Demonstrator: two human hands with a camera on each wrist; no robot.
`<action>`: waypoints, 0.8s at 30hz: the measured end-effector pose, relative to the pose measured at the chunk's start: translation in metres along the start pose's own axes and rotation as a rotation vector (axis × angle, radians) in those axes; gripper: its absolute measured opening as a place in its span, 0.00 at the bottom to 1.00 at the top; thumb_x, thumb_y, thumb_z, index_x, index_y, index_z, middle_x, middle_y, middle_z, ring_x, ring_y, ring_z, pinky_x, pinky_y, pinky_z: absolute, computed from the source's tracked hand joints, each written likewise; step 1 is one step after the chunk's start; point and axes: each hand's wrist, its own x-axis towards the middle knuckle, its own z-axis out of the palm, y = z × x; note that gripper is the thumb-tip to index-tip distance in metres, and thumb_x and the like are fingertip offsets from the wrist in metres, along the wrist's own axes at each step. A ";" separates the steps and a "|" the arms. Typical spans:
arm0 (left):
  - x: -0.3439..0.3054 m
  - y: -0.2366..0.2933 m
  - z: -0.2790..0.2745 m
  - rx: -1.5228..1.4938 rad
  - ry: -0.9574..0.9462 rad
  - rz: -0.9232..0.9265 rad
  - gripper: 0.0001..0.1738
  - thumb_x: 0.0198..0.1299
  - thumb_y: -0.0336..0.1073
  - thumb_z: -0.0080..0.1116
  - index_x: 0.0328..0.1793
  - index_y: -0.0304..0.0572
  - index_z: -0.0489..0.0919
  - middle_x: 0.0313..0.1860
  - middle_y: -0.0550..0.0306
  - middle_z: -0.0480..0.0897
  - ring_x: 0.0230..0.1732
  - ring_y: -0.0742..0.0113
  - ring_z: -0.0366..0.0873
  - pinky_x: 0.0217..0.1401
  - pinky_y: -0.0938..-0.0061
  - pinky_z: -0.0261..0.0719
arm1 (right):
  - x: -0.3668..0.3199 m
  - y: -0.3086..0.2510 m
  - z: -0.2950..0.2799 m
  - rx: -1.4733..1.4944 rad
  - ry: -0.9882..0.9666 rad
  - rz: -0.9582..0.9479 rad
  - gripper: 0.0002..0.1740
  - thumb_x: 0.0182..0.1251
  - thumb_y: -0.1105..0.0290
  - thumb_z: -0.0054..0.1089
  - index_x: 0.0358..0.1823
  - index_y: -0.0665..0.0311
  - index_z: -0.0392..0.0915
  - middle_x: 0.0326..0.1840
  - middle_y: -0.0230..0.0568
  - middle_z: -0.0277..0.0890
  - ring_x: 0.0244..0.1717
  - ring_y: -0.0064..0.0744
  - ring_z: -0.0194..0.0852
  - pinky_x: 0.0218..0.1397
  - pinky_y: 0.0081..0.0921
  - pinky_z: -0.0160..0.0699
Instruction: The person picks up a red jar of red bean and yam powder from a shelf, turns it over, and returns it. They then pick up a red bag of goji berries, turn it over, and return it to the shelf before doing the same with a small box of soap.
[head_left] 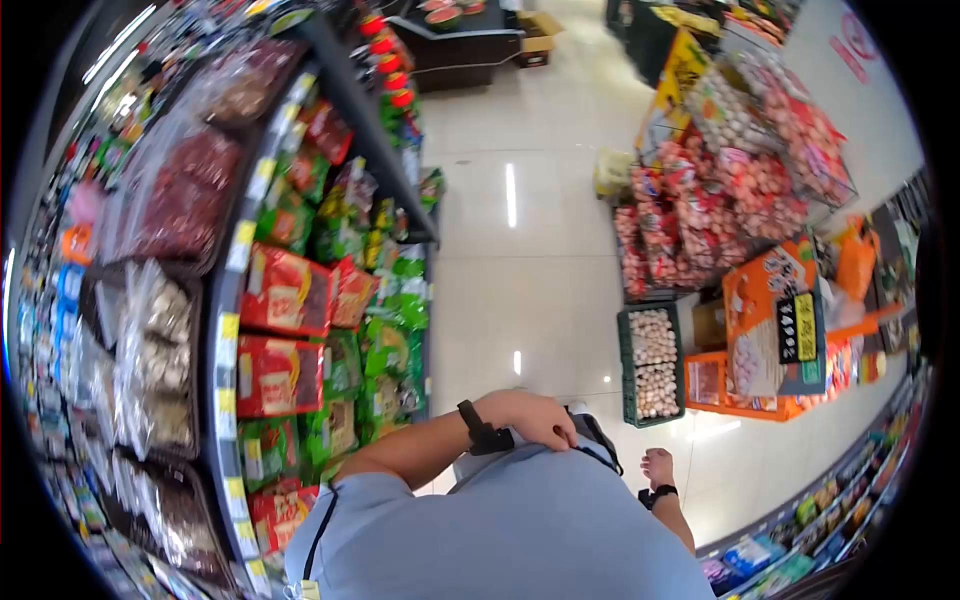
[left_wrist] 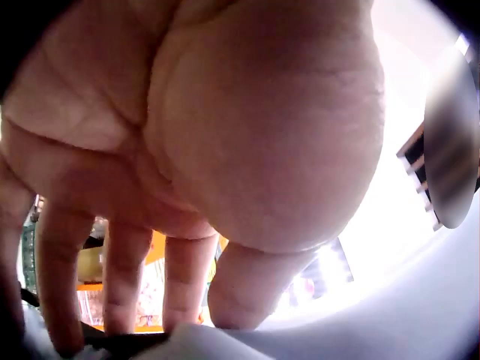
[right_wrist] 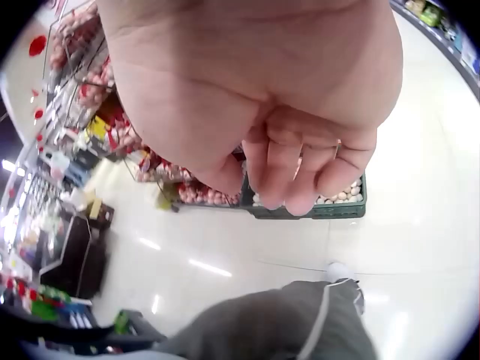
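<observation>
The left hand [head_left: 530, 415] lies across the front of the light blue shirt [head_left: 500, 510], its fingertips by a black strap [head_left: 597, 455] at the waist. In the left wrist view the palm of that hand [left_wrist: 187, 135] fills the top, and its spread fingers reach down to the pale cloth [left_wrist: 390, 315] and a dark band. The right hand [head_left: 657, 467] hangs at the person's side with nothing in it. Its fingers are loosely bent in the right wrist view, where the hand [right_wrist: 262, 105] covers part of a green crate [right_wrist: 345, 210] on the floor beyond.
Shelves of red packets [head_left: 280, 375] and green packets stand on the left. To the right are net bags of bulbs [head_left: 700, 210], a green crate of white bulbs [head_left: 625, 370] and an orange display box [head_left: 750, 300]. A tiled aisle [head_left: 520, 220] runs between them.
</observation>
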 end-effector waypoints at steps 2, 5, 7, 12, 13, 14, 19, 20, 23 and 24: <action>0.030 0.005 -0.018 0.107 -0.145 0.025 0.23 0.69 0.46 0.65 0.66 0.45 0.87 0.53 0.49 0.92 0.49 0.55 0.90 0.56 0.62 0.85 | -0.060 -0.049 0.077 -0.296 0.248 -0.038 0.08 0.69 0.66 0.61 0.45 0.58 0.80 0.31 0.34 0.79 0.27 0.26 0.77 0.28 0.25 0.73; 0.067 0.033 -0.029 0.418 -0.192 0.220 0.26 0.60 0.43 0.73 0.65 0.46 0.87 0.47 0.51 0.92 0.48 0.51 0.90 0.52 0.60 0.86 | -0.090 -0.062 0.122 -0.439 0.137 -0.086 0.08 0.73 0.67 0.58 0.45 0.62 0.83 0.35 0.37 0.84 0.32 0.28 0.84 0.34 0.27 0.81; 0.093 0.045 -0.027 0.464 -0.235 0.279 0.29 0.54 0.40 0.77 0.64 0.46 0.88 0.49 0.50 0.92 0.51 0.50 0.90 0.55 0.59 0.86 | -0.106 -0.062 0.131 -0.555 0.085 -0.172 0.09 0.73 0.68 0.58 0.45 0.64 0.84 0.36 0.38 0.85 0.34 0.28 0.84 0.37 0.27 0.83; 0.120 0.091 -0.030 0.501 -0.359 0.256 0.31 0.50 0.37 0.78 0.65 0.45 0.87 0.51 0.49 0.92 0.51 0.50 0.90 0.55 0.60 0.87 | -0.113 -0.048 0.117 -0.585 0.082 -0.253 0.10 0.73 0.70 0.60 0.45 0.68 0.85 0.37 0.39 0.87 0.36 0.27 0.86 0.42 0.27 0.86; 0.128 0.096 -0.022 0.474 -0.397 0.229 0.31 0.50 0.36 0.78 0.64 0.45 0.88 0.51 0.49 0.92 0.51 0.50 0.90 0.54 0.60 0.87 | -0.111 -0.038 0.104 -0.527 0.104 -0.262 0.10 0.73 0.69 0.60 0.46 0.68 0.85 0.37 0.39 0.87 0.36 0.28 0.86 0.41 0.27 0.85; 0.133 0.101 -0.017 0.475 -0.439 0.233 0.31 0.50 0.36 0.78 0.64 0.45 0.88 0.51 0.49 0.92 0.51 0.50 0.90 0.54 0.60 0.87 | -0.108 -0.028 0.091 -0.479 0.132 -0.198 0.11 0.73 0.69 0.60 0.46 0.69 0.85 0.37 0.40 0.87 0.35 0.29 0.86 0.39 0.27 0.85; 0.156 0.100 -0.003 0.357 -0.365 0.072 0.22 0.63 0.46 0.69 0.59 0.43 0.90 0.50 0.46 0.92 0.48 0.50 0.91 0.54 0.60 0.87 | -0.116 -0.003 0.025 -0.431 0.207 0.021 0.14 0.71 0.63 0.63 0.47 0.67 0.85 0.36 0.39 0.86 0.34 0.29 0.85 0.33 0.27 0.82; 0.167 0.097 0.006 0.388 -0.342 0.039 0.23 0.66 0.49 0.67 0.59 0.43 0.90 0.50 0.45 0.92 0.49 0.49 0.91 0.54 0.60 0.87 | -0.118 0.001 0.005 -0.398 0.235 0.028 0.15 0.70 0.64 0.64 0.47 0.69 0.85 0.36 0.41 0.87 0.33 0.29 0.86 0.34 0.27 0.84; 0.199 0.115 0.032 0.397 -0.340 -0.019 0.26 0.70 0.57 0.63 0.59 0.44 0.90 0.50 0.44 0.92 0.50 0.48 0.90 0.56 0.58 0.87 | -0.110 0.015 -0.061 -0.266 0.257 -0.048 0.11 0.71 0.65 0.63 0.47 0.65 0.83 0.35 0.37 0.84 0.32 0.28 0.84 0.34 0.26 0.81; 0.213 0.123 0.040 0.409 -0.342 -0.022 0.26 0.69 0.56 0.64 0.60 0.44 0.90 0.50 0.44 0.92 0.50 0.48 0.90 0.56 0.59 0.87 | -0.112 0.016 -0.080 -0.223 0.282 -0.086 0.12 0.71 0.65 0.63 0.47 0.65 0.83 0.35 0.37 0.84 0.32 0.28 0.84 0.35 0.26 0.81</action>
